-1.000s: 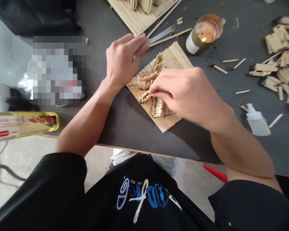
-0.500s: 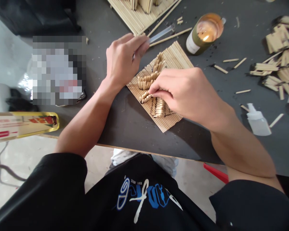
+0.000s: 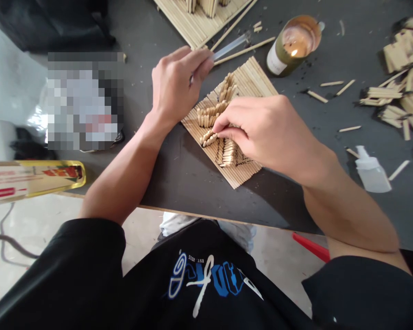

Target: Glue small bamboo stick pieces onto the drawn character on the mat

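Note:
My left hand [image 3: 179, 85] is closed around a translucent glue stick [image 3: 231, 47], whose darkened tip points up and to the right. Below it lies a board of thin wooden sticks laid side by side [image 3: 256, 78], with rows of short sticks standing upright on it. My right hand [image 3: 258, 130] reaches over this board in a pinch. Its thumb and forefinger close on the end of a short row of wooden sticks [image 3: 206, 139]. Dark marks run along the bases of another row [image 3: 228, 153]. The right hand hides part of the board.
A lit candle [image 3: 292, 46] in a green glass stands beyond the board. Another stick board [image 3: 189, 27] lies at the top. Short sticks [image 3: 382, 94] with blackened ends are heaped at right, near a small squeeze bottle [image 3: 373, 172]. A yellow-edged box [image 3: 51, 176] is at left.
Both hands keep nearly the same place and grip. Things on the right side of the view shift slightly rightward with the camera.

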